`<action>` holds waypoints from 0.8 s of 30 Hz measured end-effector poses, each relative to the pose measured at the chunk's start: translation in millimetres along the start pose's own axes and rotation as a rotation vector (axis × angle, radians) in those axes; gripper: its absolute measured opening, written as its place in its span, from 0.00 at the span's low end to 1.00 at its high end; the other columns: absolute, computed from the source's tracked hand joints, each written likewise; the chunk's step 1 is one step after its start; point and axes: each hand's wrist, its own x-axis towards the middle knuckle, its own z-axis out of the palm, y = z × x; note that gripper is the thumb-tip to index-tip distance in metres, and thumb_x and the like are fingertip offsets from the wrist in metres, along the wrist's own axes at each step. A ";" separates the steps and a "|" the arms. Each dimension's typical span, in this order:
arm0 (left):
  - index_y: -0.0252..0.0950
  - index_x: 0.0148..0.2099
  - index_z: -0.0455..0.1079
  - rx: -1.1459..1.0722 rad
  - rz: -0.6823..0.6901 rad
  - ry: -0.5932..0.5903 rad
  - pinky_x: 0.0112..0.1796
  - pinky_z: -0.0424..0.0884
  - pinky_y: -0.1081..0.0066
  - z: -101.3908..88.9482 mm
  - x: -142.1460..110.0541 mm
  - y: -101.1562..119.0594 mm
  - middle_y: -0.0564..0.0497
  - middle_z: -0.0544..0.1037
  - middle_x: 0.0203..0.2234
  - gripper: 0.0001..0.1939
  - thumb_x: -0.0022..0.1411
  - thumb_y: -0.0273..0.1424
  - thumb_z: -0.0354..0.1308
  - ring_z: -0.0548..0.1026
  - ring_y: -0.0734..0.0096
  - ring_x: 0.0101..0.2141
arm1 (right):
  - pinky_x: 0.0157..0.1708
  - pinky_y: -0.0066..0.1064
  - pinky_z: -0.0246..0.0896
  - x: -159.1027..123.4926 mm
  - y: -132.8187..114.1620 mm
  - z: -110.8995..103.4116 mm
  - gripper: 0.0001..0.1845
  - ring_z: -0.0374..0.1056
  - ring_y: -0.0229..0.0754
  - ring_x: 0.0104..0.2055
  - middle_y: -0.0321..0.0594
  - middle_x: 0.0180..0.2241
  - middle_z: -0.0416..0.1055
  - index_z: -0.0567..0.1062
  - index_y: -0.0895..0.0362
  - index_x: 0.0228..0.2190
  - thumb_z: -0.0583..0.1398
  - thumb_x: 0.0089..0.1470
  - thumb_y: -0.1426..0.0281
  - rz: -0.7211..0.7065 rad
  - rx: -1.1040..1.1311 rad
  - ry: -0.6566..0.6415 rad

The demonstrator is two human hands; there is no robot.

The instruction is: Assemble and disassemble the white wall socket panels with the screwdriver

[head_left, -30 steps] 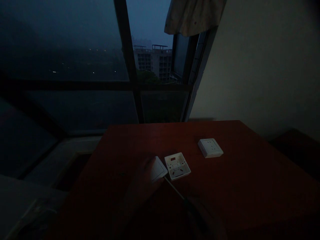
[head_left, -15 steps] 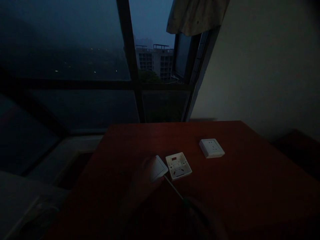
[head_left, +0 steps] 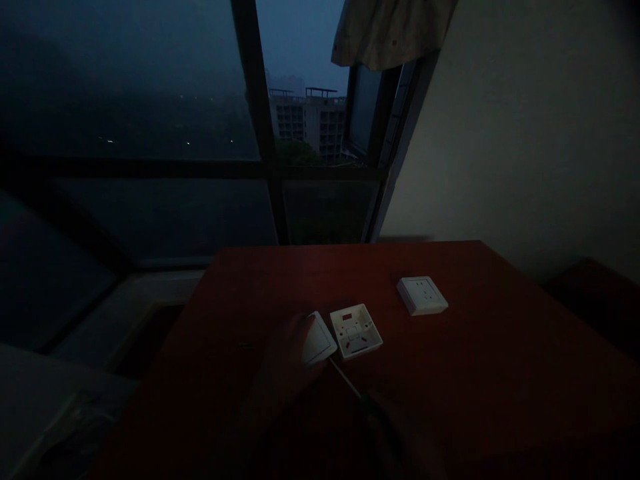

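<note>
The room is very dark. My left hand [head_left: 287, 357] lies over the left part of a white switch plate [head_left: 320, 339] on the red-brown table [head_left: 475, 373], holding it down. My right hand [head_left: 395, 430], barely visible near the bottom edge, is closed round the dark handle of a screwdriver [head_left: 345, 379]. Its thin shaft points up-left, with the tip at the plate's near edge. A white back box [head_left: 356, 331], open side up, lies just right of the plate.
A white wall socket [head_left: 422, 295] rests farther right on the table. A large dark window [head_left: 200, 133] with thick frames stands behind, a pale wall [head_left: 525, 133] to the right and a curtain [head_left: 390, 30] above. The table's left edge drops to a sill.
Both hands and the screwdriver stay almost where they were; only the view shifts slightly.
</note>
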 end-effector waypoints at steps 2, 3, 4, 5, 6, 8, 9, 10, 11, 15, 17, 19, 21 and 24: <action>0.43 0.61 0.56 -0.012 -0.005 -0.003 0.56 0.57 0.56 -0.9 -0.5 0.6 0.47 0.59 0.59 0.38 0.49 0.36 0.63 0.59 0.52 0.57 | 0.41 0.29 0.71 1.7 1.1 -1.8 0.18 0.74 0.44 0.42 0.39 0.44 0.76 0.75 0.50 0.45 0.52 0.58 0.59 -0.006 0.000 -0.054; 0.42 0.61 0.56 -0.017 -0.018 0.002 0.56 0.57 0.56 -1.1 -0.5 0.5 0.47 0.59 0.59 0.38 0.49 0.36 0.63 0.59 0.52 0.57 | 0.41 0.30 0.71 1.7 1.9 -2.2 0.18 0.74 0.44 0.42 0.39 0.44 0.76 0.75 0.50 0.45 0.53 0.58 0.59 0.006 0.011 -0.062; 0.42 0.61 0.56 -0.024 -0.031 0.009 0.56 0.58 0.56 -1.3 -0.3 0.2 0.46 0.60 0.58 0.37 0.49 0.36 0.63 0.60 0.52 0.57 | 0.41 0.30 0.71 1.1 2.7 -2.1 0.19 0.74 0.44 0.42 0.39 0.44 0.76 0.75 0.50 0.46 0.52 0.58 0.59 0.024 0.029 -0.054; 0.42 0.61 0.56 -0.035 -0.038 0.012 0.55 0.58 0.56 -1.4 0.0 -0.2 0.46 0.60 0.58 0.38 0.49 0.36 0.63 0.60 0.52 0.57 | 0.40 0.30 0.71 0.0 3.6 -1.7 0.19 0.74 0.44 0.42 0.39 0.44 0.76 0.75 0.50 0.45 0.52 0.58 0.58 0.044 0.053 -0.038; 0.41 0.61 0.56 -0.050 -0.038 0.015 0.55 0.58 0.57 -1.6 0.4 -0.6 0.46 0.60 0.58 0.38 0.48 0.37 0.63 0.61 0.52 0.56 | 0.41 0.30 0.71 -1.6 4.3 -1.0 0.19 0.74 0.44 0.43 0.39 0.44 0.76 0.75 0.50 0.45 0.52 0.58 0.57 0.060 0.077 -0.019; 0.41 0.61 0.56 -0.079 -0.035 0.015 0.55 0.58 0.57 -2.2 1.2 -0.7 0.46 0.60 0.58 0.38 0.48 0.38 0.63 0.61 0.52 0.56 | 0.41 0.30 0.71 -5.1 5.5 0.4 0.20 0.73 0.44 0.43 0.39 0.43 0.76 0.76 0.50 0.43 0.52 0.57 0.55 0.087 0.107 0.026; 0.40 0.61 0.56 -0.089 -0.038 0.012 0.55 0.59 0.57 -2.8 1.6 -0.4 0.46 0.59 0.58 0.38 0.49 0.38 0.63 0.60 0.52 0.56 | 0.41 0.30 0.71 -6.7 5.9 0.9 0.21 0.73 0.44 0.43 0.39 0.43 0.77 0.76 0.49 0.43 0.52 0.56 0.53 0.097 0.112 0.046; 0.40 0.61 0.56 -0.096 -0.044 0.009 0.55 0.58 0.57 -3.4 1.8 0.2 0.45 0.59 0.59 0.38 0.49 0.38 0.63 0.60 0.52 0.57 | 0.41 0.30 0.71 -7.9 6.2 1.0 0.21 0.73 0.44 0.43 0.38 0.42 0.77 0.76 0.49 0.42 0.52 0.56 0.52 0.106 0.114 0.063; 0.40 0.61 0.56 -0.099 -0.050 0.006 0.55 0.58 0.57 -4.0 1.9 0.8 0.45 0.59 0.59 0.38 0.49 0.39 0.63 0.60 0.53 0.57 | 0.40 0.30 0.71 -8.7 6.3 0.8 0.21 0.73 0.44 0.43 0.38 0.42 0.77 0.77 0.48 0.42 0.53 0.55 0.52 0.111 0.119 0.073; 0.40 0.61 0.56 -0.094 -0.057 -0.001 0.56 0.58 0.57 -5.1 1.4 2.5 0.45 0.59 0.58 0.37 0.50 0.39 0.62 0.60 0.53 0.56 | 0.41 0.30 0.70 -7.9 5.3 -1.6 0.22 0.73 0.44 0.43 0.38 0.43 0.76 0.76 0.48 0.43 0.52 0.56 0.52 0.111 0.143 0.057; 0.40 0.61 0.57 -0.086 -0.050 0.004 0.56 0.58 0.57 -4.4 0.8 1.9 0.45 0.59 0.59 0.36 0.50 0.39 0.62 0.60 0.53 0.57 | 0.42 0.30 0.70 -6.4 4.2 -2.3 0.21 0.73 0.44 0.43 0.38 0.43 0.76 0.76 0.49 0.43 0.52 0.56 0.53 0.112 0.152 0.046; 0.40 0.61 0.57 -0.069 -0.046 0.014 0.56 0.57 0.57 -3.1 0.5 0.5 0.46 0.59 0.59 0.37 0.50 0.38 0.63 0.60 0.52 0.57 | 0.42 0.30 0.70 -5.3 3.4 -1.9 0.21 0.73 0.44 0.42 0.39 0.42 0.77 0.77 0.49 0.42 0.53 0.56 0.53 0.109 0.151 0.052; 0.41 0.61 0.57 -0.060 -0.040 0.009 0.56 0.58 0.57 -1.9 0.6 -0.9 0.46 0.59 0.59 0.37 0.49 0.38 0.63 0.60 0.52 0.57 | 0.41 0.31 0.70 -5.5 3.3 -0.9 0.21 0.74 0.44 0.42 0.39 0.41 0.77 0.77 0.49 0.42 0.52 0.56 0.52 0.105 0.141 0.062; 0.40 0.61 0.57 -0.067 -0.048 0.000 0.56 0.58 0.57 -1.7 1.1 -1.9 0.45 0.60 0.58 0.37 0.50 0.38 0.63 0.60 0.52 0.57 | 0.41 0.31 0.70 -7.7 4.3 0.7 0.22 0.73 0.44 0.42 0.38 0.42 0.77 0.77 0.49 0.42 0.52 0.56 0.52 0.112 0.123 0.067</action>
